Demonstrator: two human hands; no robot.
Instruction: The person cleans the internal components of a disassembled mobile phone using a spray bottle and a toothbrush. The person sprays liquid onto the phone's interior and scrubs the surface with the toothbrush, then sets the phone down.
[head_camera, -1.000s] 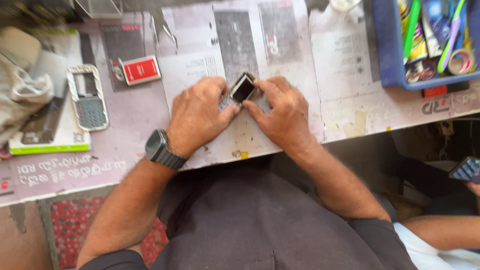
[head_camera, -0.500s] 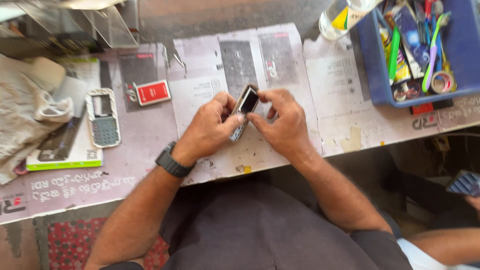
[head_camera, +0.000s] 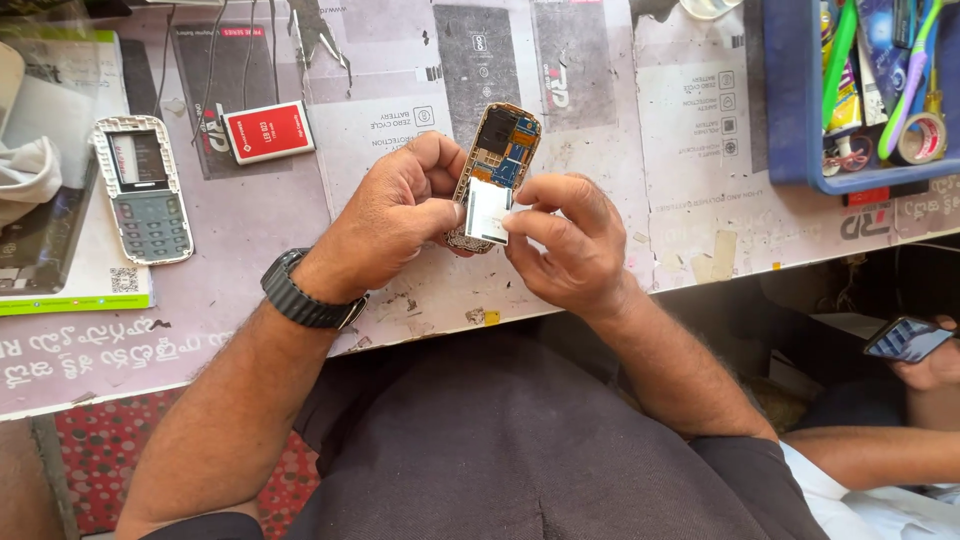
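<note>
Two hands on one stripped phone board, dead centre over the table edge. Left hand (head_camera: 385, 225) wraps the phone board (head_camera: 497, 160) from the 9 o'clock side, fingers curled behind it and thumb pressed on the lower front, so it's closed around the thing. One dark watch (head_camera: 305, 295) sits on that wrist. Right hand (head_camera: 570, 245) comes in from 4 o'clock, thumb and forefinger pinched narrow on one small silvery screen panel (head_camera: 488, 210) that lies against the lower half of the board. Board is tilted a bit, top leaning toward 1 o'clock, with blue circuit showing up top.

Out at 3 o'clock, one other person's hand (head_camera: 935, 365) holds one smartphone (head_camera: 905, 338), well apart from the work.

Farther back on the paper-covered table (head_camera: 380, 100): one grey phone front housing with keypad (head_camera: 142, 188) at 9 o'clock, one red battery (head_camera: 268, 131) at 10 o'clock, and one blue tray (head_camera: 790, 100) of tools at 2 o'clock, holding one tape roll (head_camera: 922, 138).
</note>
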